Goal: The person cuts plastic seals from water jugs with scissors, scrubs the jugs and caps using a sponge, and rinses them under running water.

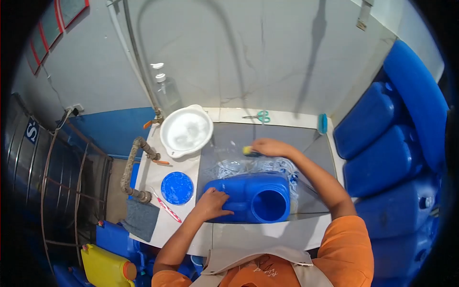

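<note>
A blue plastic water container (244,182) lies on its side across the front of the grey sink (311,148), its round open mouth facing me. My left hand (213,203) rests on its left part, fingers spread over the surface. Beyond the container, above the sink, my right hand (270,147) grips a yellow sponge (247,150) with a dark side. White-and-blue netting or cord (229,168) lies wet behind the container, partly hidden by it. To the left, a white basin (207,115) holds suds, and a round blue lid (177,188) lies on the ledge.
A pump bottle (168,95) stands behind the basin. Scissors (262,116) and a teal brush (323,124) are on the back ledge. A toothbrush (168,209), grey cloth (140,219) and pipe (128,172) are at left. Blue containers (380,153) line the right side.
</note>
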`<state>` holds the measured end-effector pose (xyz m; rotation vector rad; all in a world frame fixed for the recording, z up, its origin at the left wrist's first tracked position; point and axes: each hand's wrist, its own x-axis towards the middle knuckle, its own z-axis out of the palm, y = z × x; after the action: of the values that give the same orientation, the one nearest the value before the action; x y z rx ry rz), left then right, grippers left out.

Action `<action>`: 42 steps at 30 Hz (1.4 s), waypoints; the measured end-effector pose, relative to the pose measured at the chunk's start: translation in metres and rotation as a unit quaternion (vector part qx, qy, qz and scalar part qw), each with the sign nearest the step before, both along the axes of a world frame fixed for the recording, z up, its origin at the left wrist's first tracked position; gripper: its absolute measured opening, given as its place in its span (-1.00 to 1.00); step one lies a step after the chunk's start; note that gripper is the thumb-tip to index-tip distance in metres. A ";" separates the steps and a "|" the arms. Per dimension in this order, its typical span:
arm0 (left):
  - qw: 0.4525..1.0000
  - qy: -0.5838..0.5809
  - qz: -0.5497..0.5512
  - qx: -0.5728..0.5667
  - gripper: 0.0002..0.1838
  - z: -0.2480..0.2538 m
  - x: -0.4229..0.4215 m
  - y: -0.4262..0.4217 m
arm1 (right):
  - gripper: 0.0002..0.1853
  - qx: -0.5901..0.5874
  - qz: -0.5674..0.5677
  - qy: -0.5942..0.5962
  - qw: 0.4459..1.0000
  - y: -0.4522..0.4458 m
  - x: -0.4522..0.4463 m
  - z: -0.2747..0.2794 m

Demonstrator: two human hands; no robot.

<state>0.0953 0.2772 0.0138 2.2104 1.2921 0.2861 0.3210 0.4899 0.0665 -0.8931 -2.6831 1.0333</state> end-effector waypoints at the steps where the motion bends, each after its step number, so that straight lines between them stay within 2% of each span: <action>1: 0.994 0.082 -0.073 0.028 -0.54 -0.007 0.006 0.007 | -0.59 -0.056 -0.080 -0.038 0.995 -0.010 0.033 0.004; 2: 0.993 0.078 -0.082 0.030 -0.54 -0.010 0.015 0.011 | -0.60 -0.110 -0.158 -0.073 0.979 -0.020 0.055 0.011; 4: 0.995 0.076 0.026 0.056 -0.60 -0.008 0.035 0.018 | -0.64 -0.093 -0.184 -0.060 0.977 -0.032 0.075 0.013; 5: 0.995 0.075 0.018 0.057 -0.60 -0.007 0.045 0.026 | -0.67 -0.078 -0.202 -0.043 0.975 -0.039 0.083 0.013; 6: 0.992 0.033 0.048 0.109 -0.61 -0.002 0.059 0.037 | -0.67 -0.077 -0.209 -0.044 0.974 -0.056 0.079 0.016; 7: 0.983 -0.011 0.078 0.165 -0.62 0.003 0.075 0.048 | -0.72 0.156 -0.162 -0.045 0.973 -0.078 0.063 0.025; 8: 0.983 -0.015 0.073 0.170 -0.62 0.007 0.089 0.052 | -0.76 0.381 -0.103 -0.045 0.918 -0.087 0.056 0.032; 12: 0.984 0.007 0.112 0.139 -0.61 0.023 0.128 0.060 | -0.79 0.335 -0.065 -0.062 0.938 -0.064 0.069 0.023; 14: 0.984 0.014 0.125 0.129 -0.60 0.028 0.134 0.063 | -0.76 0.355 -0.189 -0.095 0.911 -0.032 0.084 0.027; 16: 0.986 0.028 0.112 0.123 -0.58 0.032 0.137 0.068 | -0.73 0.339 -0.104 -0.156 0.922 -0.046 0.069 0.013; 18: 0.985 0.018 0.112 0.131 -0.59 0.027 0.136 0.069 | -0.75 0.311 -0.022 -0.130 0.941 -0.054 0.061 0.012; 19: 0.983 0.010 0.112 0.142 -0.59 0.025 0.131 0.069 | -0.75 0.308 -0.021 -0.128 0.942 -0.043 0.065 0.013; 21: 0.984 0.014 0.119 0.135 -0.59 0.027 0.119 0.064 | -0.74 0.191 -0.179 -0.181 0.948 -0.002 0.082 0.021; 22: 0.984 0.022 0.121 0.126 -0.59 0.026 0.109 0.059 | -0.74 0.188 -0.176 -0.177 0.950 0.002 0.095 0.009; 23: 0.984 0.027 0.124 0.125 -0.59 0.020 0.097 0.059 | -0.75 0.201 -0.182 -0.041 0.962 0.008 0.110 -0.008; 24: 0.977 0.007 0.192 0.098 -0.55 0.010 0.086 0.060 | -0.74 0.210 -0.184 0.093 0.956 0.010 0.116 -0.026; 25: 0.963 -0.014 0.259 0.068 -0.52 0.001 0.079 0.060 | -0.74 0.193 -0.277 0.126 0.933 -0.007 0.101 -0.053; 26: 0.963 -0.013 0.262 0.065 -0.52 -0.004 0.076 0.061 | -0.73 0.270 -0.338 0.149 0.889 -0.039 0.078 -0.054; 27: 0.949 -0.047 0.309 0.052 -0.48 -0.008 0.074 0.064 | -0.69 0.407 -0.265 -0.003 0.874 -0.071 0.058 -0.050; 28: 0.931 -0.078 0.354 0.038 -0.43 -0.013 0.070 0.064 | -0.68 0.272 -0.284 0.109 0.913 -0.098 0.035 -0.060; 29: 0.931 -0.072 0.357 0.033 -0.43 -0.020 0.066 0.063 | -0.66 0.301 -0.110 0.150 0.935 -0.112 0.029 -0.084; 30: 0.911 -0.081 0.404 0.014 -0.40 -0.026 0.063 0.065 | -0.72 0.390 -0.105 0.143 0.904 -0.129 0.007 -0.102; 31: 0.888 -0.091 0.451 -0.004 -0.37 -0.030 0.061 0.069 | -0.78 0.266 -0.066 0.167 0.947 -0.124 -0.012 -0.084; 32: 0.888 -0.088 0.452 -0.007 -0.37 -0.033 0.058 0.069 | -0.78 0.261 -0.066 0.169 0.948 -0.113 -0.027 -0.090; 34: 0.880 -0.100 0.463 -0.011 -0.32 -0.038 0.048 0.069 | -0.81 0.110 0.069 0.042 0.991 -0.098 -0.047 -0.103; 36: 0.870 -0.117 0.477 -0.042 -0.32 -0.065 0.026 0.076 | -0.78 0.114 0.063 0.078 0.988 -0.103 -0.034 -0.096; 38: 0.858 -0.135 0.490 -0.075 -0.33 -0.075 0.016 0.078 | -0.73 0.137 0.000 0.093 0.986 -0.126 0.000 -0.077; 40: 0.806 -0.182 0.542 -0.153 -0.37 -0.061 0.017 0.075 | -0.70 0.157 -0.057 0.183 0.969 -0.158 0.023 -0.132; 42: 0.798 -0.196 0.547 -0.161 -0.39 -0.061 0.016 0.076 | -0.71 0.170 -0.051 0.218 0.960 -0.145 0.009 -0.142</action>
<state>0.1111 0.3535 -0.0474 0.8327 2.0261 0.8177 0.3300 0.3444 -0.0754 -0.6388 -2.3135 0.6262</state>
